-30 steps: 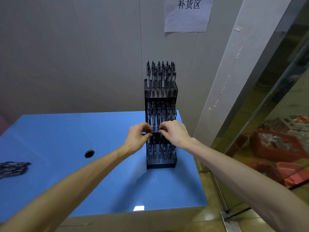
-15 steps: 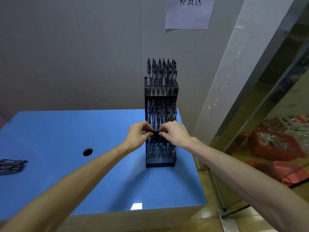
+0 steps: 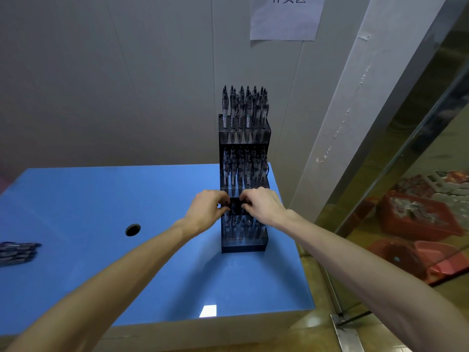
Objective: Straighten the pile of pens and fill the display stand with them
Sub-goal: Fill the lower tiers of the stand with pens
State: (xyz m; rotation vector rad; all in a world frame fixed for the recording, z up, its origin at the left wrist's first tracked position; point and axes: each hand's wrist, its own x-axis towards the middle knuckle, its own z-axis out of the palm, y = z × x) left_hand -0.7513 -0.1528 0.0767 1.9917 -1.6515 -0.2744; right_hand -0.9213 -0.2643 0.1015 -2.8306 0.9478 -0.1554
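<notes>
Barely a shift since a second ago: both hands stay up at the lowest tier of the display stand (image 3: 244,189), and the view has only tipped a touch. Left hand (image 3: 206,212) and right hand (image 3: 262,208) face each other with fingers curled in, tips almost meeting over the tier's top edge. Each grip is narrow and looks pinched on pens (image 3: 239,224) in that tier, though exactly what sits between the fingertips is too dark to make out.

Above the grip, two more tiers stand packed with upright pens. Below it, the stand's base rests on the blue bench (image 3: 101,199) near its far right corner. Well off to the left of the grip, at the bench edge, lies the loose pile of pens (image 3: 17,252), and there's a round hole (image 3: 132,229) in the bench between.

My read on handling: these pens are light, stiff and slick-barrelled, so a small bundle wants a firm pinch around mid-barrel, tips down. That stand is tall and narrow; pushing hard up high could tip it, so steady it low.
</notes>
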